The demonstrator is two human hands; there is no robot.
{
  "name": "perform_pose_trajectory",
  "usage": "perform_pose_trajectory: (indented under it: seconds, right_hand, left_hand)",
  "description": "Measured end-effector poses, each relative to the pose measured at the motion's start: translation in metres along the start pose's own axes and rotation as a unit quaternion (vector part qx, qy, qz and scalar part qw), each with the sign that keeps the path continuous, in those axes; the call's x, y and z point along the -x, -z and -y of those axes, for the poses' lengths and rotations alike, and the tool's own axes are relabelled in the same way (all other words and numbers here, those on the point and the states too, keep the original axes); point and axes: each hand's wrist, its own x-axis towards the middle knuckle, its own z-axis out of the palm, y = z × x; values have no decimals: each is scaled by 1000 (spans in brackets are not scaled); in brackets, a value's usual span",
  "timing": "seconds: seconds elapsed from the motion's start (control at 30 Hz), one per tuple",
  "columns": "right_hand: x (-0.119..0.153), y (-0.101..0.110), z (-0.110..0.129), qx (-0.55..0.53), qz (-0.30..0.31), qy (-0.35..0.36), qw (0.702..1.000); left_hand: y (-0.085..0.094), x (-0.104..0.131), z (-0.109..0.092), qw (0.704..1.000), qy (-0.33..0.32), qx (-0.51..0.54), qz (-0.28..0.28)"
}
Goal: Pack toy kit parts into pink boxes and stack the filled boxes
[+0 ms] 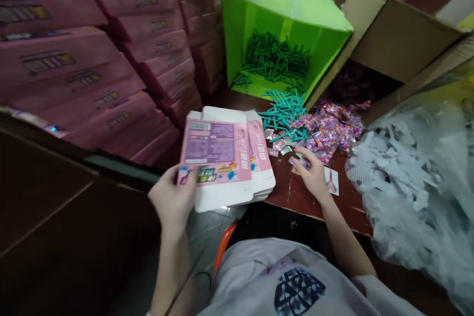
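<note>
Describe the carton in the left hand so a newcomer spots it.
Find the bright green box at the back of the table. Nearer the camera is a stack of flat pink cartons; the left hand holds the target carton over its left side. Unlike those beneath, it shows its whole purple text panel.

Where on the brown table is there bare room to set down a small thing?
One bare patch of table lies between the box pile and the right hand; a narrow one, between the picture card and the plastic bag. Beyond that hand it is crowded with sachets, green sticks and colourful packets.
</note>
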Motion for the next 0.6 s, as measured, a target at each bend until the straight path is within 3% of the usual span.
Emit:
perform_pose_trajectory:
  seconds: [0.07, 0.13, 0.23, 0.3, 0.37, 0.43, 0.6]
  right_hand:
    - [27, -5, 13, -56, -50, -89, 993]
    - [49, -13, 36, -136, -7, -141, 981]
    - [75, -21, 74, -215, 49, -138, 966]
    - [89, -19, 87, -187, -5, -146, 971]
    - [102, -15, 86, -124, -58, -169, 976]
    - [115, -10, 76, -102, -61, -185, 976]
    - [152, 22, 29, -165, 58, -229, 957]
  left_hand:
    - [13, 8, -1, 992, 21, 127, 7]
    - [19, 21, -4, 971, 43, 217, 96]
    - [11, 52, -13, 937, 59, 264, 222]
    - [-3, 77, -19, 927, 71, 284, 236]
    - [-18, 100, -27, 920, 81, 321, 207]
    - [-29, 116, -36, 906, 63, 375, 185]
    - [-34, 143, -38, 858, -1, 411, 309]
